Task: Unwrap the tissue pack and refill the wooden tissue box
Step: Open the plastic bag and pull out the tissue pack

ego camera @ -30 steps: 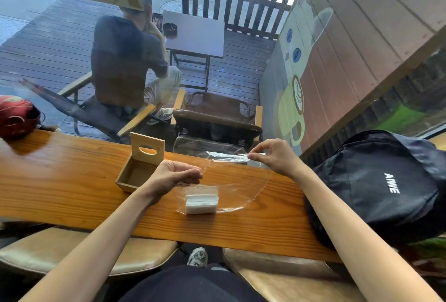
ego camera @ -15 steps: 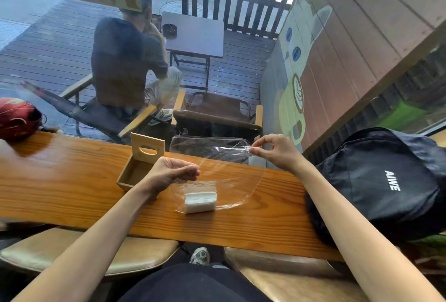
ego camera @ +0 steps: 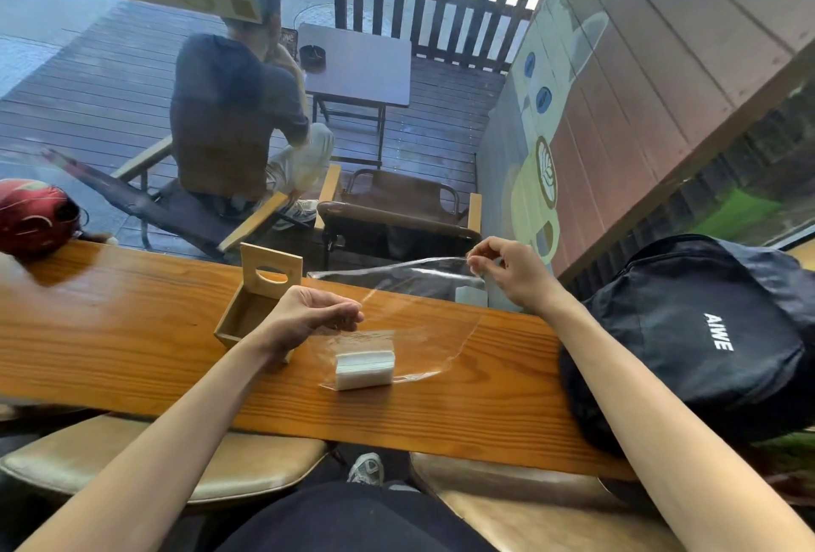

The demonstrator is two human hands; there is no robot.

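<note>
Clear plastic wrap [ego camera: 414, 322] was stretched betw both hands: right hand [ego camera: 514, 271] pinched its far edge w/ thumb + fingertips, lifted at 1 o'clock; left hand [ego camera: 308, 315] pinched the near edge, fingers curled, just above the counter. White tissue stack [ego camera: 364, 368] lay on the wooden counter [ego camera: 110, 353], under the wrap, at 5 o'clock of left hand. Wooden tissue box [ego camera: 256, 304], open, sat touching left wrist at 10 o'clock of stack. Black backpack [ego camera: 688, 331] at 3 o'clock read "AIWE".

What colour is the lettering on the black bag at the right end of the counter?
White, reading "AIWE", on the black fabric backpack; the head view, the only one, shows it clearly.
</note>
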